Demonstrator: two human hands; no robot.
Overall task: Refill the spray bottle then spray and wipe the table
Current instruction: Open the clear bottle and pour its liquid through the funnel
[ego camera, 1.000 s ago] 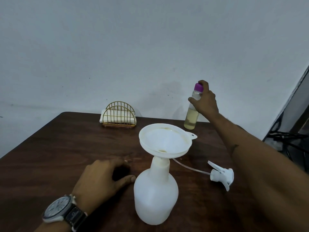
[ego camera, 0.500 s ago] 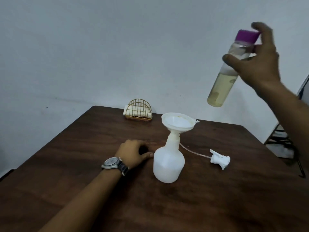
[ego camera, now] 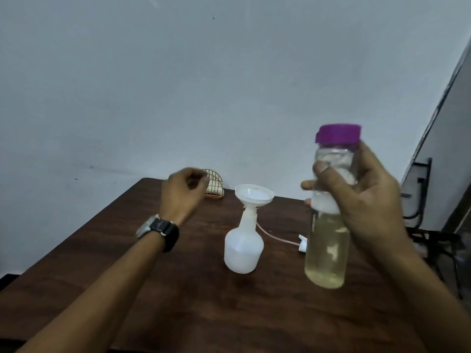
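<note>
A white spray bottle (ego camera: 243,247) stands on the dark wooden table (ego camera: 204,301) with a white funnel (ego camera: 254,195) in its neck. Its trigger head (ego camera: 302,244) and tube lie on the table to the right, partly hidden. My right hand (ego camera: 367,200) grips a clear bottle (ego camera: 328,240) with a purple cap, upright in the air, near the camera and right of the spray bottle. It holds pale yellow liquid in its lower half. My left hand (ego camera: 184,193), a watch on its wrist, hangs above the table left of the funnel, fingers loosely curled and holding nothing.
A gold wire napkin holder (ego camera: 215,184) stands at the table's far edge against the wall, partly behind my left hand. Black cables and a dark stand (ego camera: 433,238) lie off the table's right side.
My right hand has brought the purple-capped bottle down and closer to me. My left hand has lifted off the table beside the spray bottle and risen into the air.
</note>
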